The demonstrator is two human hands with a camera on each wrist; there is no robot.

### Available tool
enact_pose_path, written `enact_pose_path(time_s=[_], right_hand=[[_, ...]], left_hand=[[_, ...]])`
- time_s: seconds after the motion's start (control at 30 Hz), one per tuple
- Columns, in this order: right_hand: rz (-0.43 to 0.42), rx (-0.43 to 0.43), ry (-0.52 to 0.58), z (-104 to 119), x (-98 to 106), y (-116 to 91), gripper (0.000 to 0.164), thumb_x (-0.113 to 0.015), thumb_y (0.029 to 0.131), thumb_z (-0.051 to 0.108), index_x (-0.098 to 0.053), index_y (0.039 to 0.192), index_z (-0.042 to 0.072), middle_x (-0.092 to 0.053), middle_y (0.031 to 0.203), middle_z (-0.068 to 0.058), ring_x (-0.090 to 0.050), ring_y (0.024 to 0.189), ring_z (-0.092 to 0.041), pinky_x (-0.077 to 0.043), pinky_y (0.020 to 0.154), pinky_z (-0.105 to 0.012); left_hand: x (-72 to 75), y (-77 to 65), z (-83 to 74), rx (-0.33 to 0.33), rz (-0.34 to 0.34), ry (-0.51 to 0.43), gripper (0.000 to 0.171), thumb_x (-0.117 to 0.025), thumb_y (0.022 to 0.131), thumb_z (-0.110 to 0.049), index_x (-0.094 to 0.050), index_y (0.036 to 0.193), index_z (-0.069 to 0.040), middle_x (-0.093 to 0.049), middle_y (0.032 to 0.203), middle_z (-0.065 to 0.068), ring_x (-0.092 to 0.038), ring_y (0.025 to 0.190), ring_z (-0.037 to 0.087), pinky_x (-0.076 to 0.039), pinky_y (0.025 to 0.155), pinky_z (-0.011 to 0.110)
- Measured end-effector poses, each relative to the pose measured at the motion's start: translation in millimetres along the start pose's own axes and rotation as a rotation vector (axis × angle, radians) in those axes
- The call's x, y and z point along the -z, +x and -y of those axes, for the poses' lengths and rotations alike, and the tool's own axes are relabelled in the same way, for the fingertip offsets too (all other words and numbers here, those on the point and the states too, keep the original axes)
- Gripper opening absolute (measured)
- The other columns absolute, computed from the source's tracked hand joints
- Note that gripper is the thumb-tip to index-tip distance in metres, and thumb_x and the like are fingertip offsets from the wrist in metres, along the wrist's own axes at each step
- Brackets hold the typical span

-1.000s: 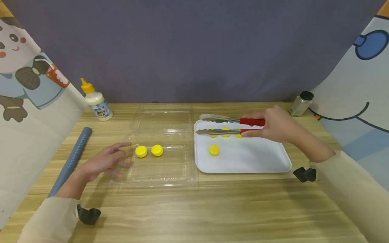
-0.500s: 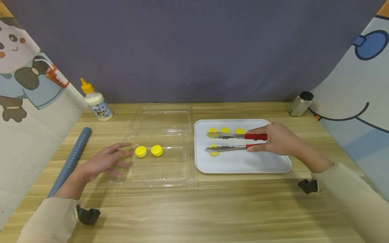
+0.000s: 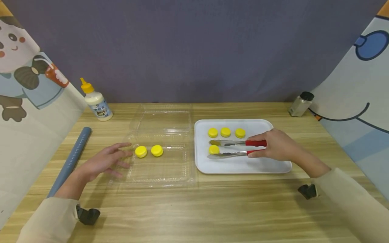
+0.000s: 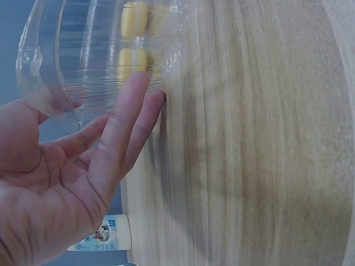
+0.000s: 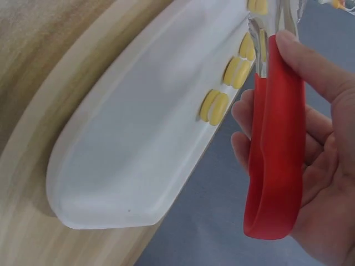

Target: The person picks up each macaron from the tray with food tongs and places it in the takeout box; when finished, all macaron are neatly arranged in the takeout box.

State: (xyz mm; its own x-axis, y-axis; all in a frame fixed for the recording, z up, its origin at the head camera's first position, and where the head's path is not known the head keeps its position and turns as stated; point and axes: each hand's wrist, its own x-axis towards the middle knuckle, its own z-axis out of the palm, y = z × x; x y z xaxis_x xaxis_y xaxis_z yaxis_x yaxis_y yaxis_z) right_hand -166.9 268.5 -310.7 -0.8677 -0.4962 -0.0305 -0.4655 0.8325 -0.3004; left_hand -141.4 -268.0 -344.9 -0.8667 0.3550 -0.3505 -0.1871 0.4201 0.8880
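Note:
My right hand (image 3: 281, 145) grips metal tongs by their red handles (image 5: 283, 149), over the white tray (image 3: 255, 165). The spread tong arms lie on either side of a yellow macaron (image 3: 214, 149) near the tray's left end. Three more yellow macarons (image 3: 225, 132) form a row along the back of the tray. To the left, the clear plastic clamshell box (image 3: 158, 184) lies with its lid folded back, two macarons (image 3: 157, 150) inside its base. My left hand (image 3: 101, 163) rests at the box's left side, fingers loosely extended; the left wrist view shows fingertips (image 4: 137, 83) against its wall.
A squeeze bottle with a yellow nozzle (image 3: 98, 106) stands at the back left. Nearer lies a grey-blue rod (image 3: 71, 157) beside my left forearm. A small black-capped jar (image 3: 301, 104) is at the back right. A dark cloth (image 3: 194, 50) hangs behind the table.
My right hand has brought the tongs nearer the front and down, from over the back row to around the front macaron. The left hand and box have stayed put.

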Motion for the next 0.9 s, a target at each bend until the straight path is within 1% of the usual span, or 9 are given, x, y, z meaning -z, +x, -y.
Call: enact_pose_path(time_s=[0.17, 0.33, 0.47, 0.53, 0.7, 0.83, 0.9], right_hand=[[-0.018, 0.019, 0.006, -2.5, -2.4, -0.5, 0.053, -0.088, 0.079, 0.04, -0.076, 0.121, 0.009, -0.076, 0.109, -0.013, -0.043, 0.059, -0.009, -0.035, 0.054, -0.027], [-0.065, 0.05, -0.01, -2.4, -5.1, -0.6, 0.047, -0.088, 0.079, 0.037, -0.078, 0.117, 0.009, -0.077, 0.105, -0.012, -0.047, 0.058, -0.006, -0.038, 0.054, -0.026], [-0.092, 0.064, -0.025, -2.2, -7.6, -1.5, 0.045, -0.088, 0.079, 0.034, -0.079, 0.115, 0.009, -0.077, 0.106, -0.012, -0.049, 0.057, -0.004, -0.038, 0.053, -0.026], [-0.096, 0.061, -0.022, -2.3, -8.8, -2.2, 0.045, -0.088, 0.079, 0.034, -0.079, 0.115, 0.009, -0.077, 0.108, -0.012, -0.047, 0.056, -0.004, -0.037, 0.052, -0.026], [-0.117, 0.046, 0.002, -4.3, -9.8, -4.6, 0.044, -0.088, 0.079, 0.032, -0.079, 0.115, 0.009, -0.076, 0.109, -0.013, -0.035, 0.05, -0.006, -0.03, 0.049, -0.026], [-0.143, 0.043, -0.003, -5.4, -7.4, -6.5, 0.044, -0.088, 0.079, 0.033, -0.079, 0.114, 0.007, -0.076, 0.109, -0.012, -0.033, 0.051, -0.006, -0.029, 0.048, -0.026], [-0.161, 0.055, -0.018, -5.2, -5.2, -6.9, 0.044, -0.088, 0.08, 0.034, -0.079, 0.114, 0.007, -0.077, 0.108, -0.012, -0.033, 0.051, -0.006, -0.029, 0.048, -0.025]], left_hand=[[-0.4, -0.5, -0.8, 0.0, -0.002, 0.002, 0.063, -0.04, 0.111, -0.025, -0.012, 0.16, 0.004, -0.028, 0.157, 0.036, -0.062, 0.118, 0.042, -0.062, 0.077, 0.046], [-0.8, -1.0, -1.3, -0.001, -0.002, 0.001, 0.063, -0.04, 0.111, -0.025, -0.012, 0.16, 0.004, -0.028, 0.156, 0.036, -0.062, 0.118, 0.042, -0.062, 0.077, 0.046], [-1.0, -1.0, -1.0, -0.003, -0.001, 0.0, 0.063, -0.04, 0.111, -0.025, -0.012, 0.16, 0.004, -0.027, 0.157, 0.037, -0.062, 0.118, 0.042, -0.062, 0.077, 0.046], [-0.9, -0.9, -0.7, -0.004, -0.001, -0.001, 0.063, -0.039, 0.111, -0.025, -0.012, 0.16, 0.004, -0.027, 0.157, 0.037, -0.062, 0.118, 0.042, -0.062, 0.077, 0.046], [-0.8, -0.7, -0.5, -0.005, -0.001, -0.005, 0.063, -0.039, 0.111, -0.024, -0.012, 0.16, 0.004, -0.027, 0.157, 0.037, -0.062, 0.118, 0.043, -0.062, 0.076, 0.046], [-0.8, -0.7, -0.6, -0.007, -0.001, -0.004, 0.063, -0.04, 0.11, -0.024, -0.012, 0.16, 0.004, -0.027, 0.156, 0.037, -0.062, 0.118, 0.042, -0.062, 0.076, 0.046], [-0.7, -1.0, -0.8, -0.008, -0.001, -0.004, 0.062, -0.04, 0.11, -0.023, -0.012, 0.16, 0.004, -0.027, 0.156, 0.037, -0.062, 0.118, 0.042, -0.062, 0.076, 0.046]])
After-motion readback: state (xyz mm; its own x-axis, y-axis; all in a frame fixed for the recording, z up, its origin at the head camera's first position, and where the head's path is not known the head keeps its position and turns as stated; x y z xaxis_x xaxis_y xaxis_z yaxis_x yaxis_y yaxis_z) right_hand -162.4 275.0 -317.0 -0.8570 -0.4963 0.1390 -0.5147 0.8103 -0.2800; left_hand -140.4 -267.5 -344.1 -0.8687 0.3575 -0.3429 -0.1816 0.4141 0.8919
